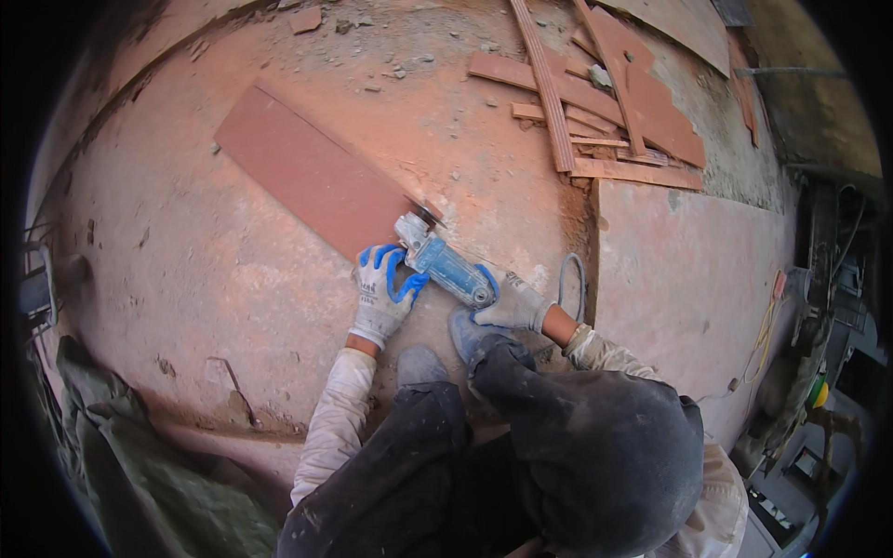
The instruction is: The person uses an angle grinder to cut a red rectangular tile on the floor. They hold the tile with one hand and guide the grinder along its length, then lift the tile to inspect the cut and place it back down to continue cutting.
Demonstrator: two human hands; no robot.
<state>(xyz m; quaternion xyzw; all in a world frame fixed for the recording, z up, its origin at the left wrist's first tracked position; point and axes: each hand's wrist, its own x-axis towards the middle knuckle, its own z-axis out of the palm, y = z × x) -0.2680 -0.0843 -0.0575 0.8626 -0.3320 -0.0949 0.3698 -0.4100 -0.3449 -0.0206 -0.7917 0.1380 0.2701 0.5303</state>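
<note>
My right hand, in a grey glove with blue palm coating, wraps round the rear of a blue angle grinder. The grinder's pale metal head points away from me, and its disc is beside the right edge of a long reddish-brown tile, near its closer end. The disc looks smeared. My left hand, in a matching glove, has its fingers curled over the tile's near end. Its thumb is close to or against the grinder's body; the exact contact is partly hidden. The tile lies flat and slants to the far left.
Broken tiles and narrow strips are heaped at the far right. Rubble is scattered at the back. A grey cable loops right of my hand, beside a raised slab. A dark green tarp lies at lower left. My shoes are close behind the grinder.
</note>
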